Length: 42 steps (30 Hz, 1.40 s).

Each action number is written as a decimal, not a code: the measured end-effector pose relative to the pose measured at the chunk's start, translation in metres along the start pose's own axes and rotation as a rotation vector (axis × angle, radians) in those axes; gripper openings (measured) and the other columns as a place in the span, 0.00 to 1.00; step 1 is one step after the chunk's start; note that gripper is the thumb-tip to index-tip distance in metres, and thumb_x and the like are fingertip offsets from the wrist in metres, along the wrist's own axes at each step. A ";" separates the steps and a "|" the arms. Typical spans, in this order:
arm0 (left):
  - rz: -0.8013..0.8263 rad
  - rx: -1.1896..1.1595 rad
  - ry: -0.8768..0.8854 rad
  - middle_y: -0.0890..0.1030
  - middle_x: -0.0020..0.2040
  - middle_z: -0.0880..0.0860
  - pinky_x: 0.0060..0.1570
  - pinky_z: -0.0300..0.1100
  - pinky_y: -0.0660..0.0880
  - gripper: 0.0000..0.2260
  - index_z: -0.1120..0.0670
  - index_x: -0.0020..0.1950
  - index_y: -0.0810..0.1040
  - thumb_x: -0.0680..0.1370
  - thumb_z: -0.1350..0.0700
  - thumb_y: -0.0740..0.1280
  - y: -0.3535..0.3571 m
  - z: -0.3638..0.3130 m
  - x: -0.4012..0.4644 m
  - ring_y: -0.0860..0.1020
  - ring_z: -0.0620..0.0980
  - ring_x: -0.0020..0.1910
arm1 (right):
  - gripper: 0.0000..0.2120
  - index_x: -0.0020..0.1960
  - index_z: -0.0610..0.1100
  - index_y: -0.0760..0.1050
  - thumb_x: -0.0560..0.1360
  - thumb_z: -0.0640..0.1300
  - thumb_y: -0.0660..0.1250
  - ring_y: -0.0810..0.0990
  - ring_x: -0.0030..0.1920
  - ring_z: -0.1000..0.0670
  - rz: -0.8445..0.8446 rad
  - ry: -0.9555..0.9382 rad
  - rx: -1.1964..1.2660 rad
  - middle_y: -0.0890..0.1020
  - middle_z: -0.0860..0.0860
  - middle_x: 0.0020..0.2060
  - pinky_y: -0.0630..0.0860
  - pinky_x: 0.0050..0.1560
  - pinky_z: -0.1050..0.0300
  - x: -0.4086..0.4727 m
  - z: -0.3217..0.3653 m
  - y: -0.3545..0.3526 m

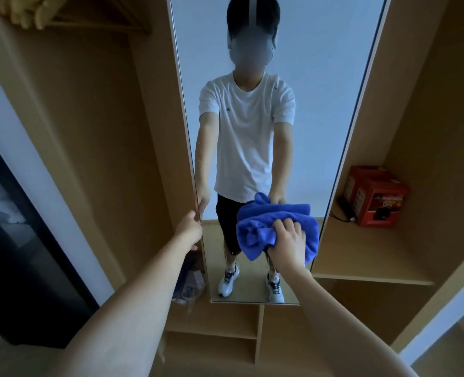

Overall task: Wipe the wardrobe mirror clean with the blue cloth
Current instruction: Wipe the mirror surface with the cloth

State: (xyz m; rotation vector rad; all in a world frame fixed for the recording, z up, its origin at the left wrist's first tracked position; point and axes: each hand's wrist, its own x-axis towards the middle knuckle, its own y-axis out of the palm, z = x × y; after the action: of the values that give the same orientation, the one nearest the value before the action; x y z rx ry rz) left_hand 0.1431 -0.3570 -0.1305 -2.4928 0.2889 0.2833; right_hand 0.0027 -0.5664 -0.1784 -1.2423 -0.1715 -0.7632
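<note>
- Right hand point(289, 244) clenched on bunched blue cloth point(273, 231), pressed against lower part of wardrobe mirror point(252, 36).
- Left hand point(190, 228) gripped mirror's left edge, level with the cloth.
- Red box point(375, 195) sat on shelf point(361, 257) right of right hand; print on it too blurred to read.
- Wooden hangers point(97, 17) hung above left hand, well apart.
- Reflected white shirt point(248, 131) carried a small chest logo, unreadable.

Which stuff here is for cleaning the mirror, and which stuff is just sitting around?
For the job:
tall wardrobe mirror
bunched blue cloth, pressed on the glass by the right hand
left hand, holding the mirror's edge

Just lying about:
red cardboard box on the shelf
wooden clothes hangers
crumpled plastic bag low down
</note>
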 end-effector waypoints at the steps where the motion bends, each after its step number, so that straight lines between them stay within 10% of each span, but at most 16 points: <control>1: 0.003 0.001 -0.004 0.70 0.72 0.52 0.51 0.53 0.81 0.24 0.42 0.80 0.55 0.85 0.56 0.53 0.000 0.000 0.000 0.75 0.56 0.61 | 0.15 0.51 0.43 0.75 0.66 0.41 0.72 0.74 0.50 0.39 0.053 0.007 -0.025 0.77 0.45 0.47 0.70 0.53 0.45 -0.004 -0.002 0.003; 7: 0.007 0.005 -0.004 0.66 0.75 0.52 0.52 0.54 0.81 0.24 0.42 0.80 0.54 0.85 0.54 0.54 -0.002 0.001 -0.001 0.75 0.57 0.63 | 0.21 0.65 0.48 0.73 0.73 0.44 0.65 0.72 0.63 0.43 0.463 0.191 -0.027 0.77 0.47 0.59 0.71 0.61 0.49 -0.019 -0.022 0.008; 11: 0.036 0.001 0.024 0.67 0.75 0.52 0.51 0.52 0.81 0.24 0.43 0.80 0.54 0.85 0.54 0.54 -0.005 0.003 -0.001 0.75 0.57 0.62 | 0.12 0.50 0.45 0.70 0.68 0.36 0.64 0.72 0.55 0.41 0.150 0.285 0.066 0.76 0.46 0.50 0.71 0.51 0.48 -0.015 -0.001 -0.007; 20: 0.153 -0.083 0.100 0.66 0.76 0.52 0.50 0.52 0.80 0.22 0.46 0.79 0.58 0.85 0.53 0.55 -0.013 0.007 -0.001 0.75 0.59 0.65 | 0.18 0.51 0.40 0.74 0.62 0.33 0.65 0.69 0.48 0.45 -0.502 0.212 0.425 0.74 0.45 0.47 0.66 0.47 0.54 0.031 0.087 -0.041; 28: 0.181 -0.041 0.114 0.71 0.70 0.54 0.55 0.56 0.79 0.22 0.48 0.79 0.58 0.85 0.57 0.53 -0.012 0.013 0.003 0.76 0.59 0.61 | 0.12 0.45 0.42 0.74 0.62 0.38 0.71 0.70 0.41 0.42 -0.153 0.032 0.059 0.75 0.46 0.42 0.68 0.42 0.48 -0.008 0.076 0.042; 35: 0.118 -0.024 0.069 0.66 0.75 0.52 0.50 0.51 0.81 0.23 0.46 0.81 0.54 0.85 0.56 0.51 -0.004 0.016 0.012 0.75 0.57 0.63 | 0.17 0.58 0.45 0.77 0.70 0.44 0.70 0.74 0.56 0.40 0.199 0.084 -0.089 0.78 0.47 0.54 0.71 0.59 0.45 -0.038 0.055 0.092; 42: 0.094 -0.040 0.041 0.68 0.74 0.52 0.49 0.52 0.79 0.21 0.47 0.79 0.58 0.86 0.55 0.52 0.004 0.015 0.016 0.72 0.59 0.65 | 0.15 0.48 0.40 0.74 0.62 0.33 0.69 0.72 0.49 0.41 -0.153 0.333 0.411 0.75 0.44 0.46 0.71 0.50 0.47 -0.025 0.081 0.067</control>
State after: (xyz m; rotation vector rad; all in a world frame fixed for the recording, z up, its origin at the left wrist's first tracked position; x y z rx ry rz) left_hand 0.1555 -0.3535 -0.1491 -2.5304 0.4217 0.2791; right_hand 0.0478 -0.4753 -0.2160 -0.7074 -0.1422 -0.9986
